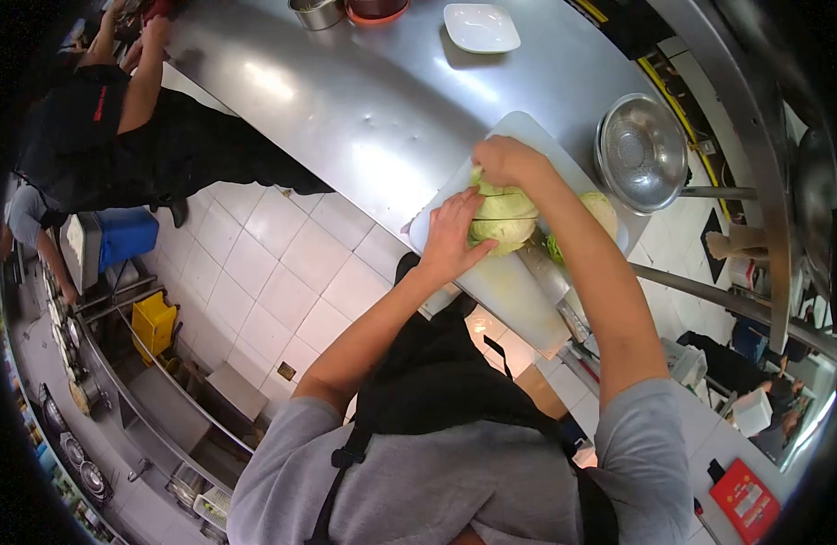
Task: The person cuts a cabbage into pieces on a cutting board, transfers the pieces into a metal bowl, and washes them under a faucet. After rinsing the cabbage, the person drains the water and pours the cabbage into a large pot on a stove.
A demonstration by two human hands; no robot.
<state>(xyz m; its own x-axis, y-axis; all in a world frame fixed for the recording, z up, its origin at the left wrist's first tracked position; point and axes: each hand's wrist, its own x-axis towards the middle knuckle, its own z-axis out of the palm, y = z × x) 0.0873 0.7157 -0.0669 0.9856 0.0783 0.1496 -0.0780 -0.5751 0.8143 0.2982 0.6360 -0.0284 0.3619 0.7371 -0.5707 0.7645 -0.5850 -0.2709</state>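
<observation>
A pale green cabbage (509, 229) rests on a white cutting board (524, 127), with a dark line like a cut across its top. My left hand (450, 238) is curved over its left side and presses on it. At the cabbage's far end is my right hand (509, 162), its fingers curled in against the leaves; what lies inside them is partly hidden. Beyond my right forearm, partly covered by it, sits another cabbage piece (600, 214). A broad metal blade (545, 272), apparently a knife, lies on the board to the right of the cabbage.
Two stacked metal bowls (643, 150) stand at the steel table's right edge. A square white dish (482, 29) and a metal pot (316, 13) are farther back on the steel table (346, 118). A co-worker in a black apron (82, 136) stands at the left.
</observation>
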